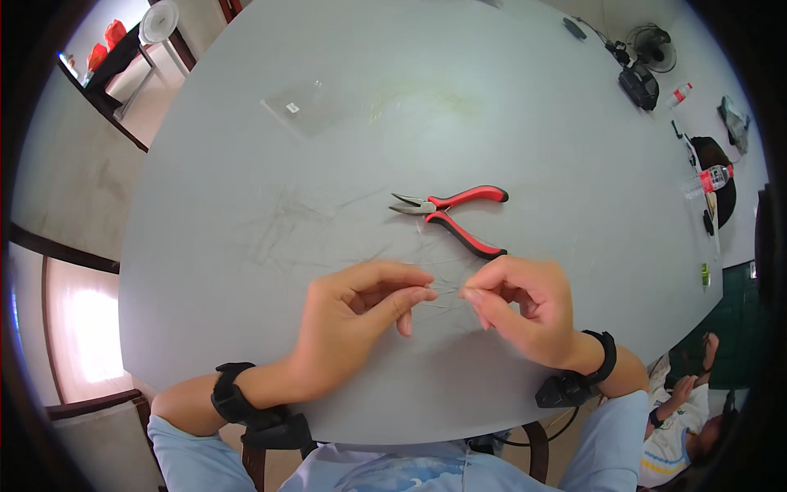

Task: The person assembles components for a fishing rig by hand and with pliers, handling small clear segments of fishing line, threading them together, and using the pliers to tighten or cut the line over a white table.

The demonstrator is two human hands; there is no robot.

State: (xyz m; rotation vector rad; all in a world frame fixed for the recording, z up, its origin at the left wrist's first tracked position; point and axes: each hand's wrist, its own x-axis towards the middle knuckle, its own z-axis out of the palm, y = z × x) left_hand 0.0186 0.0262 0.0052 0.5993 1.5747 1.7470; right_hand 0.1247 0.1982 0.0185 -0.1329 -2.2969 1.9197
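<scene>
Thin silvery wire strands (446, 290) run across the short gap between my two hands near the table's front edge. My left hand (348, 307) pinches their left end between thumb and forefinger. From the other side, my right hand (529, 307) pinches the right end, its other fingers curled in. How many strands each pinch holds is too fine to make out. Just beyond my hands lie pliers (431, 207) with red and black handles, jaws pointing left and spread apart. Neither hand touches them. More thin wires (287, 225) lie scattered on the grey table left of the pliers.
A clear plastic bag (305, 111) lies on the far left of the grey table (574, 164). Along the right side are a black bag-like object (639, 86), plastic bottles (715, 178) and a fan (653, 49). Another person (680, 418) is at the lower right, away from my hands.
</scene>
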